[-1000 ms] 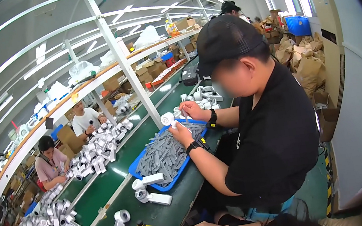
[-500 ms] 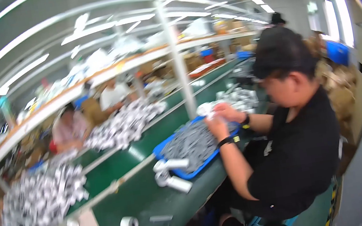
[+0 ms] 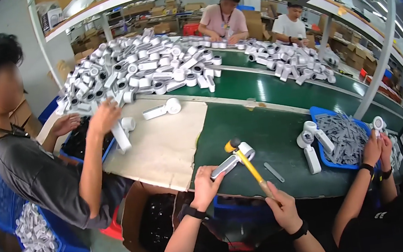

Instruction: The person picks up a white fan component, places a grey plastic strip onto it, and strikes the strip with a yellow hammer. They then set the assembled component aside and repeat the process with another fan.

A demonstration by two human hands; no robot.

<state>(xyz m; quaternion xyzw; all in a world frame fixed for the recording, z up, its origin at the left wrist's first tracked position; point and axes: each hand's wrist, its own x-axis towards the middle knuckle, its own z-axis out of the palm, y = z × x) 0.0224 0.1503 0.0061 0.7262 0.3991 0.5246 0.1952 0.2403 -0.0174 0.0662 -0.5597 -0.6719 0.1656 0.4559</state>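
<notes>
1. The view has swung since the earlier pictures: a second ago a co-worker in black at the blue tray filled the middle, and now the person's own hands sit low in the centre over the green table (image 3: 270, 131)
2. The left hand (image 3: 204, 185) is closed around the handle of a white handheld part (image 3: 232, 159), pressing it flat on the table
3. The right hand (image 3: 282, 207) grips the yellow handle of a small mallet (image 3: 245, 158), whose head now rests on the part's round end; earlier the mallet lay lower, beside the part
4. I judge that a tapping blow is under way
5. To the right, the co-worker's hands (image 3: 377, 144) hold another white part beside the blue tray (image 3: 341, 137) of grey pieces
6. On the left, another person reaches into the heap of white parts (image 3: 136, 70)
</notes>
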